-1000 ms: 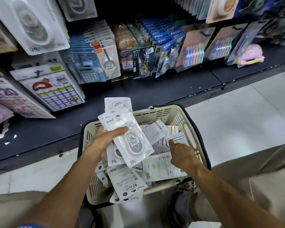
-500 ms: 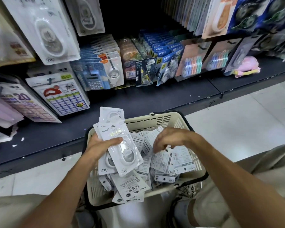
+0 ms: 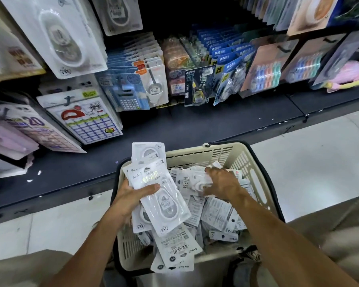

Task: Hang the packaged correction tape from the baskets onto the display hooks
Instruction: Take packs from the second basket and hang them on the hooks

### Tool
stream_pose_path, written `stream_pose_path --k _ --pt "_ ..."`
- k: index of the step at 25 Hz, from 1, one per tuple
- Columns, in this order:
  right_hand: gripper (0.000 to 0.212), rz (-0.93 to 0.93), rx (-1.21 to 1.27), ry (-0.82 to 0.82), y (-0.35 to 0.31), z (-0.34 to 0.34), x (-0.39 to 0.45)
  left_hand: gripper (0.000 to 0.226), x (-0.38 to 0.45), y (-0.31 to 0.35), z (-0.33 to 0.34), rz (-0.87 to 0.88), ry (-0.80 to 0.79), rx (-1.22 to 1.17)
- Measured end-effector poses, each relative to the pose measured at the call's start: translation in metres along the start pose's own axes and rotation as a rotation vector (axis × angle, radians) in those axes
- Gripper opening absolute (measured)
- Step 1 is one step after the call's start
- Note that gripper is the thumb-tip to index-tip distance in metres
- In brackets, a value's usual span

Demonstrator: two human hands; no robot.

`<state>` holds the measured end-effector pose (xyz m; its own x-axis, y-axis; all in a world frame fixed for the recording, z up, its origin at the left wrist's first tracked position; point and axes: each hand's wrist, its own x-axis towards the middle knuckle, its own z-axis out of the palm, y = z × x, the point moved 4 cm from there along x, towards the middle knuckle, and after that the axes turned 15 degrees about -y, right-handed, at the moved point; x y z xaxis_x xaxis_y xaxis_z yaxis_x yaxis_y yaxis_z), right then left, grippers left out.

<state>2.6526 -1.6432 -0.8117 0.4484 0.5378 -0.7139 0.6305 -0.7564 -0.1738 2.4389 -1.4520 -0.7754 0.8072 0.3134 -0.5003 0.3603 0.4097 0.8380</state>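
Gripping a fanned stack of packets [image 3: 153, 189] over the basket's [image 3: 232, 151] left edge, the left hand [image 3: 131, 195] clamps thumb-over; the right hand [image 3: 220, 183] closes on another packet [image 3: 193, 181]. Light, slick, bendy: probably best pinched near the hang hole.

dim shelves | bright floor | packet glare | edges warped, blurred

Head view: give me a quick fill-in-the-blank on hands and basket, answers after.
1. The left hand holds a stack of ____ tape packs.
2. The right hand grips a pack inside the ____.
3. The basket stands on the ____.

Answers: white; basket; floor
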Motion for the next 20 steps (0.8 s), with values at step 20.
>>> stream_pose_path --k 20 --pt "0.029 -0.847 0.899 0.448 -0.163 -0.289 -0.208 0.048 -0.136 0.284 0.001 0.704 -0.051 -0.254"
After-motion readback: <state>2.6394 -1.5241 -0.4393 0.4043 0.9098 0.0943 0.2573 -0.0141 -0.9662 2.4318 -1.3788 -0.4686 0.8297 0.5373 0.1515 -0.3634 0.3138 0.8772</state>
